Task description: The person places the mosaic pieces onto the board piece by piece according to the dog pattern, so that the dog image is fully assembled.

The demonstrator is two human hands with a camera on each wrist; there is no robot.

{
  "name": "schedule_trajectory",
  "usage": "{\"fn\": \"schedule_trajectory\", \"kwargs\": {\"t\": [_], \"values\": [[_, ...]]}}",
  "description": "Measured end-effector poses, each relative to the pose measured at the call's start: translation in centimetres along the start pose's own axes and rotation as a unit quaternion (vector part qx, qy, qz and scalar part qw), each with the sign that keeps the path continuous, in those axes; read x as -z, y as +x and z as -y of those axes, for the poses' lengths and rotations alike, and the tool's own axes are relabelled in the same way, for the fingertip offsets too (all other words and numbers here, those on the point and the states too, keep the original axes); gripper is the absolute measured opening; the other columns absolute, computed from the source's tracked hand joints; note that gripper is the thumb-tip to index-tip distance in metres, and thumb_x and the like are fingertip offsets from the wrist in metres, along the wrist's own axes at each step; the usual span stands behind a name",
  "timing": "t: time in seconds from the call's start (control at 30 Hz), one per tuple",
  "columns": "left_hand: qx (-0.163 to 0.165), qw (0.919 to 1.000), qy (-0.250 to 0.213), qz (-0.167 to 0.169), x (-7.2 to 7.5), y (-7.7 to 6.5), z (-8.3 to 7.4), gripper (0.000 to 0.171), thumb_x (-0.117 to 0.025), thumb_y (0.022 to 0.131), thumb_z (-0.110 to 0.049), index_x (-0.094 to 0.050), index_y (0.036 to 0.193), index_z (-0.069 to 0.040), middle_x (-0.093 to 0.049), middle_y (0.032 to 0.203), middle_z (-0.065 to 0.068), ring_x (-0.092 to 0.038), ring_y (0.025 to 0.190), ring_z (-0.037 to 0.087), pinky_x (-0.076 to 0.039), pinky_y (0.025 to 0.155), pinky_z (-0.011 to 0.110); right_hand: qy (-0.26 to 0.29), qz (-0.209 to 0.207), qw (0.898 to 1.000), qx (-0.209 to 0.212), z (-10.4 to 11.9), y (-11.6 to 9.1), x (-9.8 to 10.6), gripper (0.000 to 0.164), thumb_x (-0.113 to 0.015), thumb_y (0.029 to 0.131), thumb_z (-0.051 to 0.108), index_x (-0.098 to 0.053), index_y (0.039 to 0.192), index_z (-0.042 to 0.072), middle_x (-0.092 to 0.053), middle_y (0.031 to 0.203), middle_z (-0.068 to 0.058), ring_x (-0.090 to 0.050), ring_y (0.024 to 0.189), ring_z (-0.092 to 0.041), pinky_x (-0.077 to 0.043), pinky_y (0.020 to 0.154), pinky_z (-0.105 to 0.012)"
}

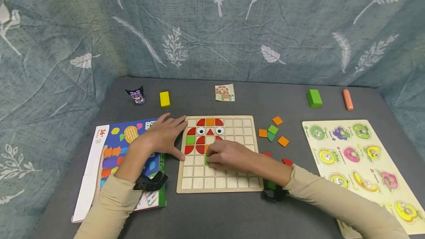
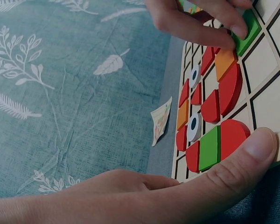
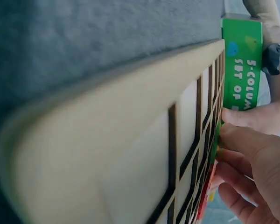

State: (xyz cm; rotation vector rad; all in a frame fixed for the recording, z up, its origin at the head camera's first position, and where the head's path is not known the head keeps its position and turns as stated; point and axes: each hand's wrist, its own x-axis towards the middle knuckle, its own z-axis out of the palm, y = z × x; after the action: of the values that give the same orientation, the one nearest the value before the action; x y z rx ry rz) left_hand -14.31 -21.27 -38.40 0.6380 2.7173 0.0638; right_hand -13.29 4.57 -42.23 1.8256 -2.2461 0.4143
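Observation:
A wooden grid board [image 1: 253,191] lies flat, with red, orange and green tiles and two eye discs [image 1: 200,131] set in its upper left squares. My right hand [image 1: 230,156] is low over the middle of the board, its thumb and fingers pinching a green square tile [image 2: 248,37] at a square just below an orange tile [image 2: 225,64]. Much of that tile is hidden by the fingers in the head view. Along the board's left edge rests my left hand [image 1: 162,135], fingers extended at the top corner and thumb [image 2: 252,158] on the side rim.
Loose orange tiles [image 1: 283,141] and green tiles lie right of the board, with red tiles [image 1: 287,162] near my right forearm. A picture card [image 1: 224,93] lies behind it. A colourful box [image 1: 114,132] stands left, a fruit puzzle board [image 1: 310,135] right. Small blocks [image 1: 314,98] line the back.

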Motion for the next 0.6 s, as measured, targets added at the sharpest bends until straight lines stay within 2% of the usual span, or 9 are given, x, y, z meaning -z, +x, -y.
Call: {"fn": "schedule_trajectory", "kwargs": {"t": [0.1,0.17,0.27,0.4,0.53,0.6], "values": [[-0.001,1.0000,0.004,0.001,0.1,-0.1,0.0,0.112,-0.077,0.068,-0.064,-0.032,0.150,-0.002,-0.026,0.160,0.018,-0.032,0.144,0.037,-0.007,0.122,0.057,-0.002,-0.005,1.000,-0.013,0.1,-0.7,0.5,0.012,-0.072,0.088,0.021,-0.076,0.099,0.015,-0.067,0.098,0.003,-0.061,0.088,-0.011,-0.052,0.077,-0.020],[-0.002,1.0000,0.005,0.002,0.1,0.0,-0.1,0.112,-0.077,0.068,-0.064,-0.032,0.151,-0.002,-0.026,0.160,0.018,-0.032,0.145,0.037,-0.007,0.122,0.057,0.006,-0.014,0.999,-0.040,0.0,-1.9,1.1,0.018,-0.073,0.087,0.022,-0.075,0.103,0.015,-0.068,0.101,0.002,-0.062,0.092,-0.011,-0.054,0.079,-0.022],[-0.002,1.0000,0.002,0.001,0.1,0.0,-0.1,0.112,-0.077,0.068,-0.063,-0.032,0.151,-0.002,-0.026,0.160,0.018,-0.032,0.144,0.037,-0.007,0.122,0.057,0.020,-0.034,0.994,-0.099,-0.5,-4.6,2.3,0.026,-0.075,0.085,0.022,-0.074,0.109,0.013,-0.068,0.105,0.001,-0.062,0.093,-0.011,-0.055,0.077,-0.023],[0.000,1.0000,-0.002,-0.004,0.3,-0.2,-0.2,0.112,-0.078,0.068,-0.062,-0.032,0.150,-0.001,-0.027,0.159,0.019,-0.032,0.144,0.037,-0.007,0.122,0.058,0.035,-0.075,0.983,-0.165,-1.3,-8.8,3.6,0.031,-0.077,0.081,0.016,-0.073,0.111,0.010,-0.067,0.108,-0.002,-0.060,0.093,-0.013,-0.053,0.073,-0.027],[-0.002,1.0000,-0.001,-0.006,0.2,-0.2,-0.1,0.112,-0.078,0.068,-0.062,-0.033,0.150,-0.001,-0.027,0.159,0.019,-0.033,0.144,0.038,-0.008,0.122,0.058,0.040,-0.114,0.972,-0.201,-1.4,-12.3,4.1,0.034,-0.077,0.079,0.010,-0.072,0.112,0.009,-0.067,0.111,-0.002,-0.060,0.099,-0.015,-0.050,0.080,-0.026],[-0.003,1.0000,-0.003,-0.006,0.1,-0.1,-0.1,0.112,-0.078,0.068,-0.062,-0.033,0.150,-0.001,-0.027,0.159,0.019,-0.033,0.144,0.038,-0.008,0.122,0.058,0.035,-0.113,0.970,-0.213,-1.2,-13.7,4.2,0.036,-0.078,0.078,0.009,-0.071,0.113,0.010,-0.067,0.113,-0.002,-0.059,0.101,-0.015,-0.048,0.082,-0.023]]}}
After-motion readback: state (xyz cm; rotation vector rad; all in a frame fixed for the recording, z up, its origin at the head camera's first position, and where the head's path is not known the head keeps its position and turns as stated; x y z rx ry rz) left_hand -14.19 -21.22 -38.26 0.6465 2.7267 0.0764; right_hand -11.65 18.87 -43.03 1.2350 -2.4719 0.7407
